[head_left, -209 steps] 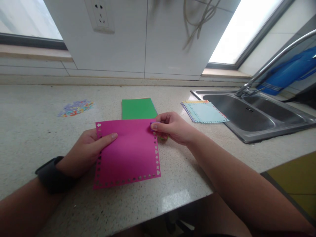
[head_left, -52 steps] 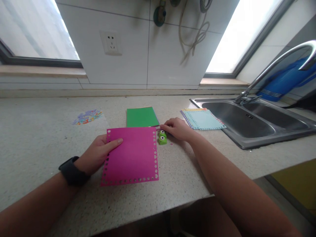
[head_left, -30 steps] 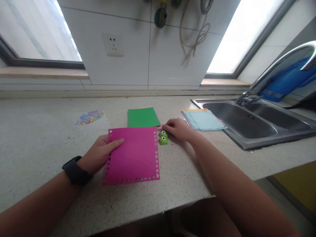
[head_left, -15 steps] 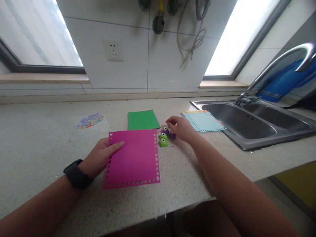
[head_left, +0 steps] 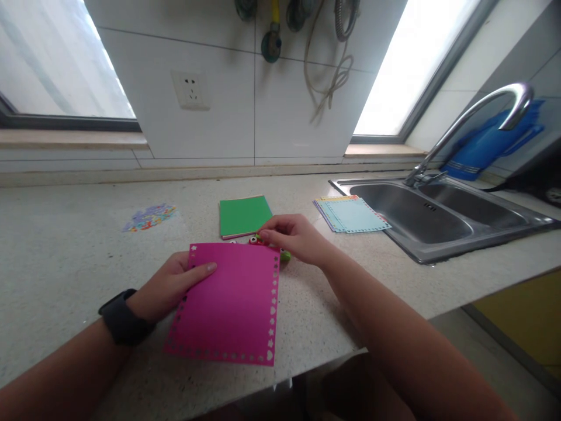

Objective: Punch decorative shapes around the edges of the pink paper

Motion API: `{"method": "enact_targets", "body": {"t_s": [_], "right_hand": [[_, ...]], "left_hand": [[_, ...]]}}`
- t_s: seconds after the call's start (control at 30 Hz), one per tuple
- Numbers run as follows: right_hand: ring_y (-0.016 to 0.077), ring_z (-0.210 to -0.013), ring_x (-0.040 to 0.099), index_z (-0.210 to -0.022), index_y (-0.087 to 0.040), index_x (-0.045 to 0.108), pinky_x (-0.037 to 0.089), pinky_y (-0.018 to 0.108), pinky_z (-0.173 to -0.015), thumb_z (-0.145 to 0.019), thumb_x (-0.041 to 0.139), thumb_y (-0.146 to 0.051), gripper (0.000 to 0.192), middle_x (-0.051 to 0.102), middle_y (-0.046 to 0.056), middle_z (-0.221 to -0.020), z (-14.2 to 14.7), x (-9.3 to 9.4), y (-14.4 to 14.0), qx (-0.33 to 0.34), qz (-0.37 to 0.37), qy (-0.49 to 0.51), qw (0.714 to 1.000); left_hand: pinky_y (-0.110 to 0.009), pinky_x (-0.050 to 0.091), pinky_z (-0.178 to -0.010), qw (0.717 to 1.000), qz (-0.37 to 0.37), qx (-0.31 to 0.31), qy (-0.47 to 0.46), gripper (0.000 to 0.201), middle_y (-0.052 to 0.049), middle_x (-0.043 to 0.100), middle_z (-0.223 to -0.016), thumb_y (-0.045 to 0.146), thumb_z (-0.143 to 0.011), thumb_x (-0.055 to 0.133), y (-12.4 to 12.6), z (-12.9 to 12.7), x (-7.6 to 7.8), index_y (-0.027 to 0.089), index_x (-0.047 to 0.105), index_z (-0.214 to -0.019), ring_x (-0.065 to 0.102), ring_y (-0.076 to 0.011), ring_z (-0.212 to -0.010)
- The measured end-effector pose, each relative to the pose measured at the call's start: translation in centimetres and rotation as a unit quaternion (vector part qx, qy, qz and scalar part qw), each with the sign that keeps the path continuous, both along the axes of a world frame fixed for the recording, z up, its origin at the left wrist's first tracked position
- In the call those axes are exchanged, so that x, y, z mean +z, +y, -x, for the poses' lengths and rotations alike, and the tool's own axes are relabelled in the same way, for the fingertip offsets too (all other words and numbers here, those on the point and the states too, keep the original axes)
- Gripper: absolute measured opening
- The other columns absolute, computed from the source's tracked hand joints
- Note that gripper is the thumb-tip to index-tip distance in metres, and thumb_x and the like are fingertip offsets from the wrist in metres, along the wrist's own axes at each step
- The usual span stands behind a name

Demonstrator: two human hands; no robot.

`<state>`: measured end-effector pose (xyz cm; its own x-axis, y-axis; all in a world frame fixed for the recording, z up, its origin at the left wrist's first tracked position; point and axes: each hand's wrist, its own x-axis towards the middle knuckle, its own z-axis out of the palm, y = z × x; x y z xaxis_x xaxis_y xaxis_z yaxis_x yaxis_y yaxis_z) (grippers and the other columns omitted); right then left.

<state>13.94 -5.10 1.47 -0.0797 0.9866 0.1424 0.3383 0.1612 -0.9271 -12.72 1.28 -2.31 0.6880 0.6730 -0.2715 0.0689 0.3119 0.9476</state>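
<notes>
My left hand (head_left: 169, 286), with a black watch (head_left: 120, 318) on the wrist, holds the left edge of a magenta paper sheet (head_left: 228, 304); the thumb rests on top. The sheet has small punched shapes along its borders and is tilted up over the counter's front edge. At the sheet's top edge, my right hand (head_left: 298, 240) pinches a small craft punch (head_left: 253, 239). A green punch (head_left: 285, 255) lies on the counter, partly hidden under that hand.
A green paper stack (head_left: 243, 215) lies behind the sheet, and a light blue punched stack (head_left: 350, 213) lies beside the steel sink (head_left: 421, 256) with its faucet (head_left: 464, 120). Colourful paper scraps (head_left: 149, 216) sit at the left. A wall socket (head_left: 189, 90) is above.
My right hand left the spot beside the two punches and came to the magenta sheet's top edge with a punch. The sheet's near edge has swung left and lifted.
</notes>
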Motion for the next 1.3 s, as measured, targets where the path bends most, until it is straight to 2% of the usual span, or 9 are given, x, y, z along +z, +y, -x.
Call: {"method": "enact_targets", "body": {"t_s": [0.2, 0.33, 0.47, 0.57, 0.77, 0.93, 1.03, 1.1, 1.3], "right_hand": [[0.0090, -0.056, 0.045, -0.106, -0.015, 0.075, 0.035, 0.025, -0.052, -0.078, 0.079, -0.042, 0.040, 0.054, -0.003, -0.063, 0.0, -0.4, -0.4, 0.083, 0.056, 0.010, 0.995], [0.0094, -0.059, 0.049, -0.094, -0.014, 0.073, 0.038, 0.025, -0.054, -0.079, 0.078, -0.039, 0.030, 0.058, -0.002, -0.066, -0.3, -0.2, -0.5, 0.126, 0.090, 0.020, 0.988], [0.0080, -0.050, 0.045, -0.083, -0.018, 0.061, 0.031, 0.023, -0.044, -0.081, 0.076, -0.039, 0.026, 0.055, -0.003, -0.063, -0.8, 0.2, -0.3, 0.033, 0.083, 0.157, 0.984], [0.0083, -0.051, 0.047, -0.087, -0.021, 0.054, 0.036, 0.023, -0.044, -0.080, 0.076, -0.035, 0.027, 0.057, -0.003, -0.069, -0.9, 0.1, 0.0, -0.026, 0.051, 0.267, 0.962], [0.0125, -0.058, 0.061, -0.097, -0.022, 0.051, 0.051, 0.026, -0.052, -0.080, 0.075, -0.029, 0.031, 0.065, 0.000, -0.077, 0.4, -0.8, 0.4, -0.022, 0.087, 0.283, 0.955], [0.0127, -0.052, 0.062, -0.095, -0.020, 0.050, 0.051, 0.025, -0.049, -0.082, 0.072, -0.026, 0.026, 0.065, -0.001, -0.064, 1.3, -1.0, 0.5, -0.017, 0.111, 0.232, 0.966], [0.0124, -0.051, 0.063, -0.096, -0.020, 0.051, 0.051, 0.024, -0.049, -0.082, 0.074, -0.028, 0.028, 0.067, -0.001, -0.066, 1.5, -1.0, 0.4, -0.023, 0.111, 0.231, 0.966], [0.0133, -0.054, 0.065, -0.098, -0.020, 0.051, 0.052, 0.025, -0.051, -0.082, 0.075, -0.030, 0.030, 0.069, 0.001, -0.069, 1.7, -1.0, 0.4, -0.011, 0.109, 0.236, 0.965], [0.0120, -0.060, 0.065, -0.094, -0.017, 0.054, 0.053, 0.026, -0.060, -0.085, 0.073, -0.029, 0.024, 0.069, 0.001, -0.070, 2.7, -1.4, 0.1, 0.096, 0.120, 0.209, 0.966]], "left_hand": [[-0.021, 0.047, -0.045, 1.000, 0.006, 0.005, -0.012, 0.023, -0.006, 0.074, -0.067, 0.037, -0.075, 0.081, 0.1, -0.1, 0.4, 0.019, 0.078, -0.088, 0.061, -0.0149, -0.050], [-0.024, 0.052, -0.053, 0.995, 0.025, 0.071, -0.065, 0.021, -0.004, 0.073, -0.068, 0.037, -0.072, 0.082, 0.4, -0.2, 1.3, 0.017, 0.076, -0.076, 0.063, -0.0157, -0.056], [-0.023, 0.044, -0.045, 0.975, 0.070, 0.149, -0.147, 0.034, 0.001, 0.063, -0.055, 0.052, -0.086, 0.062, 1.5, -0.1, 1.0, 0.021, 0.072, -0.078, 0.052, -0.0121, -0.045], [-0.020, 0.035, -0.041, 0.965, 0.076, 0.141, -0.209, 0.032, 0.003, 0.057, -0.054, 0.046, -0.093, 0.052, 2.2, -0.1, 0.3, 0.019, 0.071, -0.094, 0.041, -0.0078, -0.040], [-0.020, 0.045, -0.049, 0.974, 0.083, 0.138, -0.160, 0.016, 0.000, 0.062, -0.069, 0.032, -0.089, 0.057, 1.9, -0.4, 0.0, 0.018, 0.066, -0.090, 0.055, -0.0097, -0.053], [-0.021, 0.043, -0.047, 0.984, -0.072, 0.055, -0.153, 0.046, -0.003, 0.064, -0.072, 0.063, -0.083, 0.063, 1.3, -0.6, -1.2, 0.017, 0.066, -0.087, 0.055, -0.0132, -0.058], [-0.022, 0.043, -0.049, 0.974, -0.176, 0.017, -0.142, 0.058, -0.003, 0.065, -0.075, 0.067, -0.064, 0.080, 1.1, -0.2, -1.9, 0.018, 0.066, -0.092, 0.054, -0.0124, -0.058], [-0.023, 0.044, -0.052, 0.969, -0.218, 0.027, -0.112, 0.057, -0.001, 0.064, -0.073, 0.060, -0.055, 0.090, 0.9, 0.1, -1.8, 0.019, 0.066, -0.088, 0.054, -0.0125, -0.058], [-0.044, 0.054, -0.087, 0.953, -0.283, 0.072, 0.074, 0.041, -0.005, 0.069, -0.074, 0.065, -0.069, 0.073, -0.9, -0.2, -0.7, 0.025, 0.069, -0.076, 0.065, -0.0260, -0.081]]}}
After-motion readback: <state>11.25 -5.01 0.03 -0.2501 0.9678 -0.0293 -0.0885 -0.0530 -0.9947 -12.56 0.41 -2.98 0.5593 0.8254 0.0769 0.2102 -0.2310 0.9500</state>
